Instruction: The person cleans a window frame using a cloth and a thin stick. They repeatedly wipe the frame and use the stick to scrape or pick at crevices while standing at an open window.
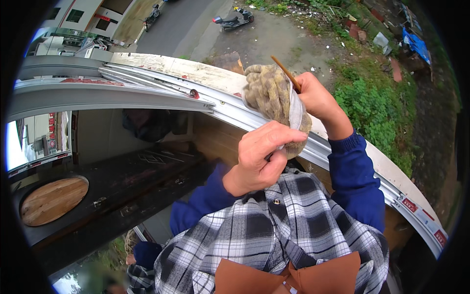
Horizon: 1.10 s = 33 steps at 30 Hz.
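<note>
A thick knitted yarn piece [270, 86], mottled yellow and grey and shaped somewhat like a slipper, is held up over the window sill. A white fabric band [296, 110] runs along its side. My right hand [316, 96] grips its far edge together with a thin brown stick [284, 72], which looks wooden and points up and away. Below it, my left hand [261, 156] holds the near end of the piece, index finger laid across it and thumb bent underneath. The palm-side fingers of both hands are partly hidden.
An aluminium window track [235, 106] and pale outer ledge [158, 71] cross beneath my hands, with a drop outside to a yard and parked scooter [235, 21]. To my left stands a dark wooden cabinet [121, 183] with an oval wooden inlay [55, 200]; a mirror-like surface below reflects me.
</note>
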Available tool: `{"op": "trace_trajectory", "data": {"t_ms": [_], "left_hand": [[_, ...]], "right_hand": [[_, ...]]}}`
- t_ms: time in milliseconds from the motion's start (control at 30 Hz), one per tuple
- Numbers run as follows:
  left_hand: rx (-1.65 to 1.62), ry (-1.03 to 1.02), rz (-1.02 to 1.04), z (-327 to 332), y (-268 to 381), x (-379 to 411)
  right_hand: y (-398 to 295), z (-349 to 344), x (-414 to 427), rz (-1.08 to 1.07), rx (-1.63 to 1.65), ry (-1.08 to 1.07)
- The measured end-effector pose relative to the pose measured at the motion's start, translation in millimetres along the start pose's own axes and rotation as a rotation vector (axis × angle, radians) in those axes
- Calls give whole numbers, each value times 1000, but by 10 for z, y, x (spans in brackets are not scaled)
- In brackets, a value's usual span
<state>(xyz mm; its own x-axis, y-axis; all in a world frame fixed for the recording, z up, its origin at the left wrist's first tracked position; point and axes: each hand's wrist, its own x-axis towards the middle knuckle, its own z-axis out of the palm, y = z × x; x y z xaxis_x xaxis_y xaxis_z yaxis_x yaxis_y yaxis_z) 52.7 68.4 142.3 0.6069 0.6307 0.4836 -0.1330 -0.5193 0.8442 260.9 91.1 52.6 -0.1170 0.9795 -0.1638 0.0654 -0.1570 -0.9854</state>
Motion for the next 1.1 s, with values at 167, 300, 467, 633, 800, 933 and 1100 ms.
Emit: {"op": "trace_trajectory", "data": {"t_ms": [167, 300, 467, 633, 800, 933, 1100], "left_hand": [[-256, -67, -251, -123, -81, -187], [-335, 85, -382, -184, -24, -413], [-276, 254, -397, -216, 0, -395], [-34, 372, -337, -251, -4, -518], [130, 387, -325, -336, 15, -551], [157, 363, -303, -425, -46, -507], [129, 335, -273, -443, -79, -446]], "right_hand": [[11, -415, -363, 76, -486, -145], [-286, -505, -445, 84, -626, -154], [-266, -350, -401, 24, -684, -92], [-294, -344, -405, -32, -739, -177], [-394, -360, -388, -30, -479, -135], [-429, -343, -538, 15, -672, -289], [-174, -145, -496, 2, -736, -2]]}}
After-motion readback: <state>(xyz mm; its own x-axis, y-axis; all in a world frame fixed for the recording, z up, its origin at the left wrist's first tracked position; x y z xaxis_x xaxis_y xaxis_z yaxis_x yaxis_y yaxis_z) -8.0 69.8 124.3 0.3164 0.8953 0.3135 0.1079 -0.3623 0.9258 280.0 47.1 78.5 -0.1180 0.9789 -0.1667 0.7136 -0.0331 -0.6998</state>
